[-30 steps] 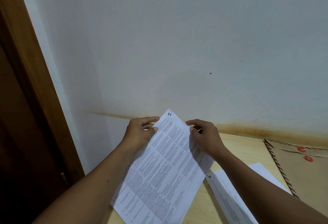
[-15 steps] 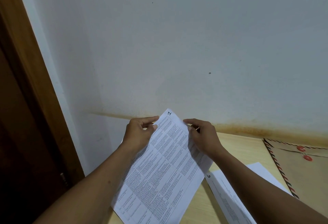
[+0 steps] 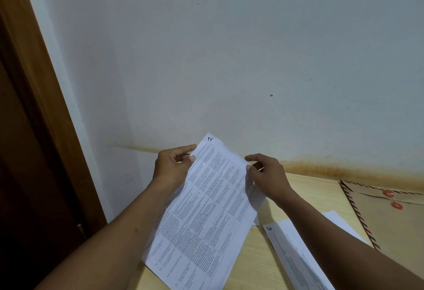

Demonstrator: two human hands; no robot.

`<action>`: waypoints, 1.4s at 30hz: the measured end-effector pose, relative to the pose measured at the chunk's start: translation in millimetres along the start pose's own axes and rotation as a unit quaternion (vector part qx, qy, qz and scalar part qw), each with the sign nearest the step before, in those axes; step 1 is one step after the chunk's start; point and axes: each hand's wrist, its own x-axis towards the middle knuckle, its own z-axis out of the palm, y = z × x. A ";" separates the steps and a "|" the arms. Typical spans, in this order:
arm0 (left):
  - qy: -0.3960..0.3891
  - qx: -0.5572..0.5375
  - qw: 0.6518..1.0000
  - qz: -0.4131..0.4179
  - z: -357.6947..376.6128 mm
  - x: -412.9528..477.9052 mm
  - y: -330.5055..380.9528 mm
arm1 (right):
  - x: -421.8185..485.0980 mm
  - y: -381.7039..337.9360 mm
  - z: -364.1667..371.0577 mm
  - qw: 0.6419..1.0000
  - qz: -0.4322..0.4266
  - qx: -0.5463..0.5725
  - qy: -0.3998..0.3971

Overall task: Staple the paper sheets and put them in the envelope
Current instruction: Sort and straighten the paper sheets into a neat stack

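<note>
I hold a printed paper sheet (image 3: 206, 209) with a table of text, tilted up off the table. My left hand (image 3: 172, 168) pinches its upper left edge. My right hand (image 3: 266, 175) grips its upper right edge, where a second sheet seems to lie behind the first. Another printed sheet (image 3: 296, 257) lies flat on the table under my right forearm. A brown envelope (image 3: 394, 227) with a striped border and red string buttons lies at the right. No stapler is in view.
The light wooden table (image 3: 263, 266) meets a white wall (image 3: 229, 60) with a rusty stain along the joint. A brown door frame (image 3: 34, 83) stands at the left, past the table's left end.
The held sheet has risen slightly and its top has shifted a little to the left. Both hands keep their hold on the upper edges.
</note>
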 end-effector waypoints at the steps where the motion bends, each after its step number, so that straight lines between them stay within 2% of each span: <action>1: 0.004 -0.013 1.000 -0.008 -0.3 0.0 -0.6 | -0.1 1.4 -0.7 1.000 0.009 0.007 0.006; 5: 0.002 -0.072 0.997 -0.035 0.9 -1.4 -0.7 | -0.3 7.7 -3.4 0.996 0.054 0.071 0.017; 12: -0.059 0.035 0.998 -0.006 -2.0 2.1 -3.9 | 0.4 9.7 -1.5 0.988 0.077 0.132 0.024; 16: -0.024 0.035 0.999 0.004 -0.3 4.4 -7.8 | 0.3 11.2 0.8 0.982 0.087 0.154 0.068; 22: 0.012 -0.025 1.000 0.004 3.8 6.1 -6.8 | -1.4 11.6 5.8 0.948 0.179 0.250 0.077; 29: -0.034 0.008 0.999 0.013 8.0 6.9 -8.0 | -4.7 3.4 14.6 0.956 0.162 0.224 0.094; 42: -0.008 -0.036 0.999 -0.007 6.4 11.3 -9.6 | -5.1 3.3 16.3 0.962 0.149 0.201 0.113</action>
